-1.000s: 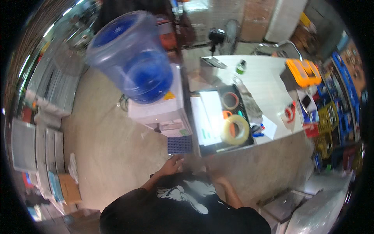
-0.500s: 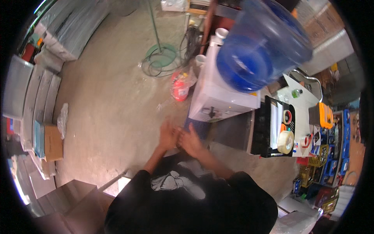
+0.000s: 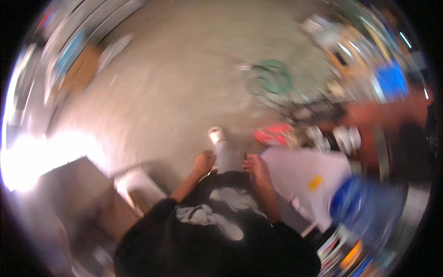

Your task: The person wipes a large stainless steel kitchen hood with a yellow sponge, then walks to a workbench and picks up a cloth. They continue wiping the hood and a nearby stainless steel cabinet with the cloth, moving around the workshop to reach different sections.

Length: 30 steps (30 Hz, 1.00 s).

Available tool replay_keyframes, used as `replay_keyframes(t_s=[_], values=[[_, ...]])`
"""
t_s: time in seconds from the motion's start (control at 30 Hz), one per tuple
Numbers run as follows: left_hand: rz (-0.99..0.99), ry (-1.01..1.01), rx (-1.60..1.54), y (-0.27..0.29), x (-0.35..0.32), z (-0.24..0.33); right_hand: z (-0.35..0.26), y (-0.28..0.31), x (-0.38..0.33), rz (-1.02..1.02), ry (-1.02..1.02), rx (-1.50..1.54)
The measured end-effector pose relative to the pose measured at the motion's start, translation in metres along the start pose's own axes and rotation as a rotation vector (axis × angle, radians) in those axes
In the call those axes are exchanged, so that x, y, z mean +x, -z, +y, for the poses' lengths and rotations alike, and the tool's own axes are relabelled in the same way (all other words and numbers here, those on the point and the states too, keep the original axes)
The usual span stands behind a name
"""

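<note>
Grey, blurred frame. Left hand [image 3: 203,163] and right hand [image 3: 256,167] hang over concrete floor [image 3: 175,87]; grip of either: cannot tell. White water dispenser [image 3: 307,177] at 3 o'clock of right hand.

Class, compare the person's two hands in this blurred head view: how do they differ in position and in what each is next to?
The left hand sits by the grey trouser leg, over bare floor; the right hand lies at the edge of the white dispenser body. The left forearm slants left; the right runs nearly straight down. Both are bare, empty and level with each other.
</note>
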<state>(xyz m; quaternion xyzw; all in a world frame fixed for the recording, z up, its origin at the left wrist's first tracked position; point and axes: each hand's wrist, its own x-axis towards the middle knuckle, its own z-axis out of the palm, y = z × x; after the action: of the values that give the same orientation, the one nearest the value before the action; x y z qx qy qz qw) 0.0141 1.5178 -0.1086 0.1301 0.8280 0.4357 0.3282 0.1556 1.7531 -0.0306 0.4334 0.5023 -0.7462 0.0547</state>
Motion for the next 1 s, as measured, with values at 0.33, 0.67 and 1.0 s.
replay_keyframes(t_s=[0.33, 0.67, 1.0], values=[[0.559, 0.901, -0.259, 0.120, 0.027, -0.185, 0.067, -0.121, 0.202, -0.190, -0.044, -0.926], [0.311, 1.133, -0.184, 0.087, -0.031, -0.368, 0.175, -0.188, 0.179, -0.071, 0.042, -1.273], [0.277, 1.279, -0.202, 0.106, -0.142, -0.387, 0.214, -0.225, 0.143, -0.169, -0.136, -1.331]])
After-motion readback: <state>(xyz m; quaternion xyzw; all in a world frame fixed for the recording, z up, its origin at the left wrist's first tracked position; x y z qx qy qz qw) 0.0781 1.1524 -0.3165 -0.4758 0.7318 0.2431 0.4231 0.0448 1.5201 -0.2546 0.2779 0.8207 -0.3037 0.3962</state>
